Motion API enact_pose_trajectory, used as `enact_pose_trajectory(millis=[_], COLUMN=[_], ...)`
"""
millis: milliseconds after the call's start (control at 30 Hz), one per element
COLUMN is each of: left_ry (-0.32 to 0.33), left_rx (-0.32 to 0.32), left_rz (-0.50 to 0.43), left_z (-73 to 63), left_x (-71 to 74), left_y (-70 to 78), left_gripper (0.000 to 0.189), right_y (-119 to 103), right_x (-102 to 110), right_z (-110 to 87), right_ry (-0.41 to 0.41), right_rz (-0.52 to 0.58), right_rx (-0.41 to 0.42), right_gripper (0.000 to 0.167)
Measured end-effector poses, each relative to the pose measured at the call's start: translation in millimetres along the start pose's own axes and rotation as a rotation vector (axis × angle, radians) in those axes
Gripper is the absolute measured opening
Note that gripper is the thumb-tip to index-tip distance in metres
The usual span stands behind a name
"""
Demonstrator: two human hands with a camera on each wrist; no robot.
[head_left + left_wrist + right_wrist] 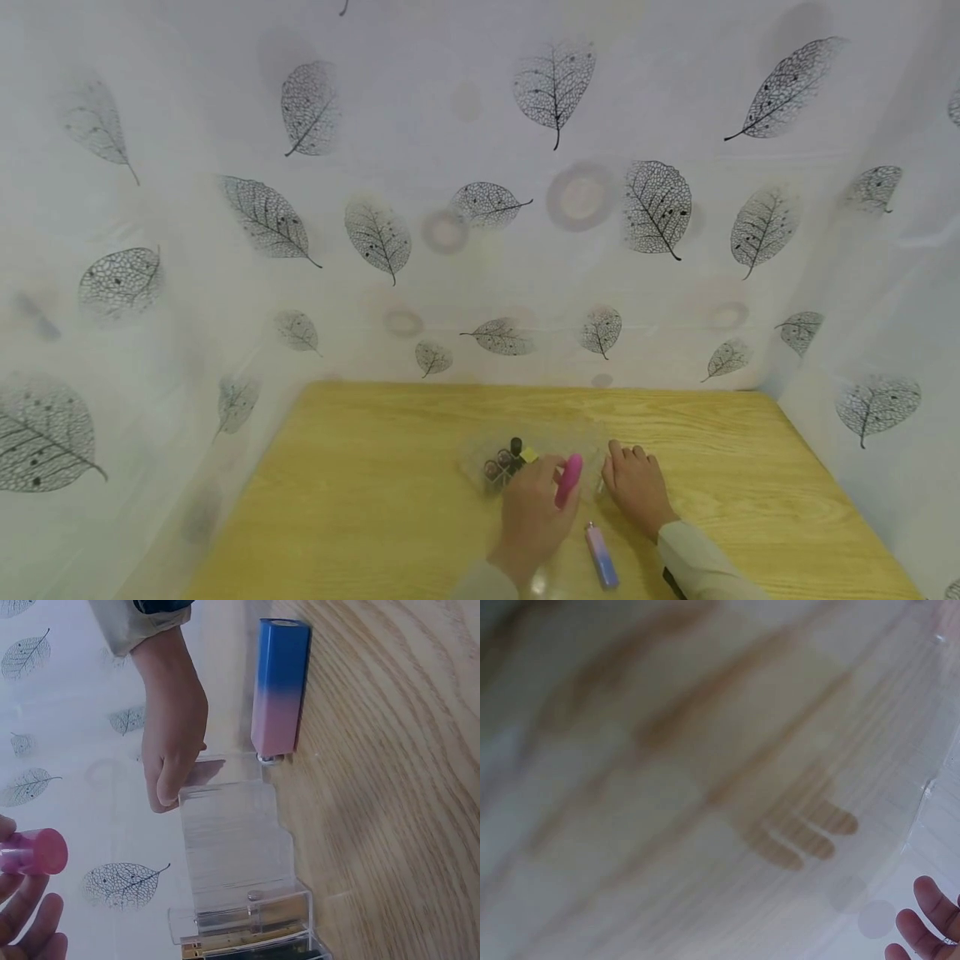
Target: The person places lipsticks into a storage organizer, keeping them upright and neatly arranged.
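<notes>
In the head view my left hand [536, 508] is raised over the front of a clear plastic stepped organizer [236, 832]. Its thumb and fingers pinch a pink tube [570, 479], whose round end [51, 851] faces the camera in the left wrist view. My right hand [637, 487] lies at the organizer's right end, fingers loosely bent and close to the clear plastic. The right wrist view shows several of its fingers [934, 907] relaxed and spread, with nothing visible between them. Several dark round-topped bottles [502, 461] and a yellow square piece [528, 455] occupy the organizer's left part.
A slim square-sided pink-and-blue stick [602, 556] with a small metal tip lies on the table between my forearms. The wood-grain table [360, 492] meets a white leaf-printed sheet [480, 275] at the back and both sides.
</notes>
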State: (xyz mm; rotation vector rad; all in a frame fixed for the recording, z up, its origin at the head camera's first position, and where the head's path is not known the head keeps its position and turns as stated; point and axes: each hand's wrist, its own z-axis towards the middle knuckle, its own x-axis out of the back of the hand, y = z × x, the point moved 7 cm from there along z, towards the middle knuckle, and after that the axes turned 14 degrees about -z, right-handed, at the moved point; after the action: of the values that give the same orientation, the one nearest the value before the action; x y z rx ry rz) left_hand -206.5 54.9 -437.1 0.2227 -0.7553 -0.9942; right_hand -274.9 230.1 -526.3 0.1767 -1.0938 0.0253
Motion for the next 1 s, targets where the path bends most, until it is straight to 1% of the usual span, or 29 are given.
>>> enact_pose_trajectory(millis=[200, 267, 433, 500, 667, 733, 833, 1000], left_ry=[0.020, 0.028, 0.037, 0.028, -0.004, -0.013, -0.022, -0.055], left_rx=[0.004, 0.002, 0.002, 0.031, 0.150, 0.185, 0.220, 0.253], left_rz=[0.001, 0.008, -0.019, -0.031, -0.041, -0.042, -0.025, -0.005], left_z=[3.3, 6.0, 15.3, 19.7, 30.9, 35.8, 44.0, 56.2], left_x=[1.4, 2.5, 6.7, 8.0, 10.6, 11.5, 11.9, 9.1], left_y=[-4.0, -5.5, -10.7, -15.3, -32.4, -40.2, -52.4, -70.6], left_gripper=[0.032, 0.033, 0.033, 0.033, 0.029, 0.027, 0.026, 0.026], right_y=[0.6, 0.8, 1.2, 1.3, 1.3, 1.0, 0.5, 0.2], right_x=[-1.9, -1.8, -2.3, -3.0, -4.0, -3.0, -0.9, 1.6], right_z=[-1.2, -1.2, -1.0, -0.9, -0.7, -0.7, -0.8, -1.6], right_ry=[0.001, 0.008, 0.029, 0.032, 0.038, 0.041, 0.047, 0.063], right_rz=[0.003, 0.003, -0.005, -0.009, -0.008, -0.003, 0.001, 0.007], right_rx=[-0.002, -0.001, 0.007, 0.011, 0.015, 0.017, 0.021, 0.028], right_gripper=[0.011, 0.011, 0.012, 0.011, 0.010, 0.010, 0.009, 0.010])
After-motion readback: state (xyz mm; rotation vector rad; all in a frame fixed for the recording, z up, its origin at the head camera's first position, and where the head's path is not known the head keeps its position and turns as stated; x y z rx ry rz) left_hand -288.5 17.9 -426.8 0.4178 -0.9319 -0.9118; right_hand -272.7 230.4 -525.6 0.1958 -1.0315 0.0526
